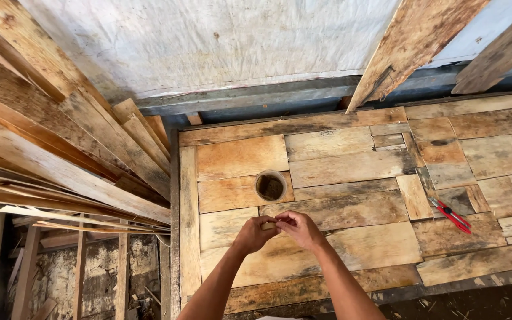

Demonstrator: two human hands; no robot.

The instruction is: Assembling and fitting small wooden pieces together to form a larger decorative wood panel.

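Observation:
My left hand (253, 234) and my right hand (299, 229) meet over a patchwork wooden tabletop (351, 237). Between the fingertips of both hands sits a small pale object (268, 226), too small to identify. The fingers of both hands are pinched around it. Just beyond my hands, a round cup-like hole with a dark inside (270, 186) is set in the boards.
Red-handled pliers (452, 214) lie on the table to the right. Long rough planks (54, 148) lean in a stack at the left. Two boards (410, 47) slant against a white sheeted wall (208, 41) behind. Below left, debris-strewn ground (90, 278) shows between slats.

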